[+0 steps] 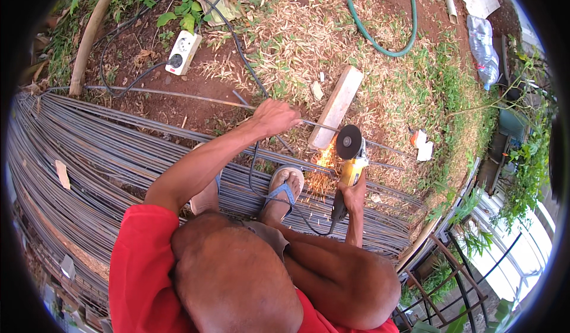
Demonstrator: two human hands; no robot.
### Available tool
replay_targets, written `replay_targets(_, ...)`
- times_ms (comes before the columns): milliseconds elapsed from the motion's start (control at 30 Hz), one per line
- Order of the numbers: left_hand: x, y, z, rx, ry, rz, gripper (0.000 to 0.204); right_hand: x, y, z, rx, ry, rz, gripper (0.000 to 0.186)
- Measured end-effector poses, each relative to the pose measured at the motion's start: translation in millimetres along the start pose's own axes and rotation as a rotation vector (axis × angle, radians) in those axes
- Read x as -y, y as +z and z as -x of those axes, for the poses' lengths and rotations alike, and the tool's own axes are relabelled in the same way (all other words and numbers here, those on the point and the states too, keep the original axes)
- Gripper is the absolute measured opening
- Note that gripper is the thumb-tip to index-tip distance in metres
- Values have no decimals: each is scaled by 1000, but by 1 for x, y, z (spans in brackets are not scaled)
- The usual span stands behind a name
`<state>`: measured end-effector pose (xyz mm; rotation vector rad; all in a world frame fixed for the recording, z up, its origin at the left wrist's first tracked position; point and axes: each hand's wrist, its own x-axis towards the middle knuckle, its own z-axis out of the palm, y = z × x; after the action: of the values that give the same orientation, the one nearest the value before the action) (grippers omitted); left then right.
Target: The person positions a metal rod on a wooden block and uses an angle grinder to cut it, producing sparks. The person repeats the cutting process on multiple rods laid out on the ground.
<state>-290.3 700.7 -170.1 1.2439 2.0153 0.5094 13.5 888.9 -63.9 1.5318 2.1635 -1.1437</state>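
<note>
My left hand (276, 117) is closed around a thin steel rod (196, 98), which runs from the far left across a wooden block (340, 102). In my right hand (353, 193) is a yellow and black angle grinder (352, 171), gripped by its body. Its dark disc (349, 142) is at the rod, just right of the block. Orange sparks (325, 159) spray down from there toward my sandalled foot (286, 186). The exact contact between disc and rod is hidden.
Many long steel rods (107, 149) lie bundled under my feet. A black cable (240, 48) trails near a white power strip (183, 53). A green hose (380, 47), a plastic bottle (484, 51) and a metal frame (454, 268) lie around me.
</note>
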Motion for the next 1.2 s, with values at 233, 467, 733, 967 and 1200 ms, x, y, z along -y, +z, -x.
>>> replay_targets(233,0,1,-2,46,-21,-48,47,11,2,-15,-1,-29,-70,63)
replay_targets(467,-1,0,-1,-47,30,-17,47,-9,2,-11,-39,-14,3,67)
replay_targets(733,-3,-3,0,2,-4,-19,45,-21,4,-12,-20,-22,-27,73)
replay_targets(967,-9,-16,1,64,-28,-17,37,-3,3,-24,2,40,-76,71)
replay_targets(1200,0,5,-4,88,-82,-56,41,-6,8,-13,-49,-37,-46,81)
